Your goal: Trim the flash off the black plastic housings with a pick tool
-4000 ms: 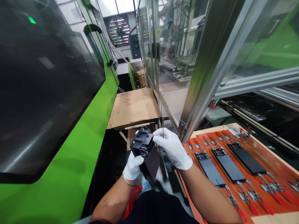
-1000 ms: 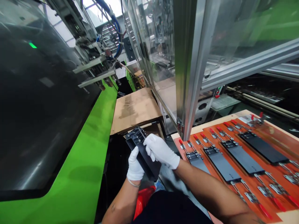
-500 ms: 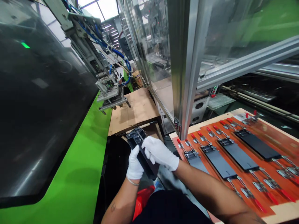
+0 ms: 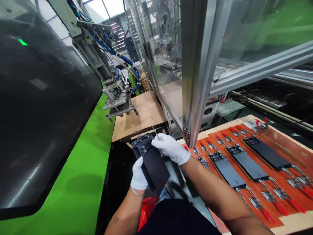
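Head view: 2 white-gloved hands are on 1 black housing (image 4: 156, 169), held in the air in front of the person's torso. The housing is tilted, its ribbed end directed away from the body. The left hand (image 4: 140, 174) grips the housing along its left side, thumb against the edge; the other fingers are largely hidden. The right hand (image 4: 171, 148) is at the right corner of the ribbed end, thumb and fingers pinching 1 thin rod (image 4: 154, 130), which projects up and away from the glove. Whether the rod's lower end touches the housing cannot be told.

To the right, 1 orange board (image 4: 297, 155) lies on a wooden surface (image 4: 298, 222). It carries 3 dark panels (image 4: 249, 163) in plain sight, side by side, with red-handled metal clamps (image 4: 269, 196) at both ends. The right forearm (image 4: 210, 186) covers part of the board.

Ahead, 1 machine arm (image 4: 117, 98) with blue hoses (image 4: 129, 62) hangs by the left edge of a cardboard sheet (image 4: 149, 111). A green machine (image 4: 80, 163) with a dark window (image 4: 49, 114) occupies the left side. 1 metal post (image 4: 195, 81) stands between the cardboard sheet and the orange board.
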`<action>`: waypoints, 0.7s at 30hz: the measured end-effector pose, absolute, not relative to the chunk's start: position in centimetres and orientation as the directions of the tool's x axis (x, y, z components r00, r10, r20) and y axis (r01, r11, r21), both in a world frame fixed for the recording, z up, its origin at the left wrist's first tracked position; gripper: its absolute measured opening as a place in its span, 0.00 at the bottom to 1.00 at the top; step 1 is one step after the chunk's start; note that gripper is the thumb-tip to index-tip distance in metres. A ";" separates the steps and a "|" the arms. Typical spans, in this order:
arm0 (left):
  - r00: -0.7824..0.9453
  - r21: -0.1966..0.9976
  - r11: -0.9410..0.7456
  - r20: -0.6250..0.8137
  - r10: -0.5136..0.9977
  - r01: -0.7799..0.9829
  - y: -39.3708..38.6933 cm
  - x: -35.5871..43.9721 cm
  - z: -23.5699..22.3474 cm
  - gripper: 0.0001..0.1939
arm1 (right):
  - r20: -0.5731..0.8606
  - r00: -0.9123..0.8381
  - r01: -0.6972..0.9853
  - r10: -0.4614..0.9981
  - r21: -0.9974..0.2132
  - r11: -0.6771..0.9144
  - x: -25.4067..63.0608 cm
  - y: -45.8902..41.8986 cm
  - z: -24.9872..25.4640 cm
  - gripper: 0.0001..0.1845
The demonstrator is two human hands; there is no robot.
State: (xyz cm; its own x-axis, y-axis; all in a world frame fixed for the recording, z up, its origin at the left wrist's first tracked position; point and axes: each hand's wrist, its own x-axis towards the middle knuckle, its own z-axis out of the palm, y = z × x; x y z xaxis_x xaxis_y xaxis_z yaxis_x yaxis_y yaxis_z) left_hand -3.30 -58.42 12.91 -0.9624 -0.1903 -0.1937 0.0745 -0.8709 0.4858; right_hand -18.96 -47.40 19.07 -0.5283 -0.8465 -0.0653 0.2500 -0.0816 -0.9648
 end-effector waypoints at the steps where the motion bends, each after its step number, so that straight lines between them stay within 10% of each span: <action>1: -0.967 0.484 -0.873 -0.188 -0.173 0.062 -58.5 -3.2 12.9 0.17 | -0.078 -0.526 0.260 -0.847 -0.963 -0.073 -19.2 -47.3 19.0 0.21; 21: -0.993 0.425 -0.905 -0.106 -0.050 0.000 -57.8 -4.1 14.3 0.21 | -0.128 -0.590 0.327 -0.797 -0.941 -0.091 -19.1 -47.8 18.1 0.20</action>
State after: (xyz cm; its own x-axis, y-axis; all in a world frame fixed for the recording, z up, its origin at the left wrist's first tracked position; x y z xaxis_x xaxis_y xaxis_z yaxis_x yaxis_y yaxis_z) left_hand -4.08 -57.80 14.33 -0.9931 -0.0504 -0.1062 0.0005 -0.9051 0.4253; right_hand -19.08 -47.82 18.09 -0.5898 -0.7973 -0.1283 0.3273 -0.0907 -0.9406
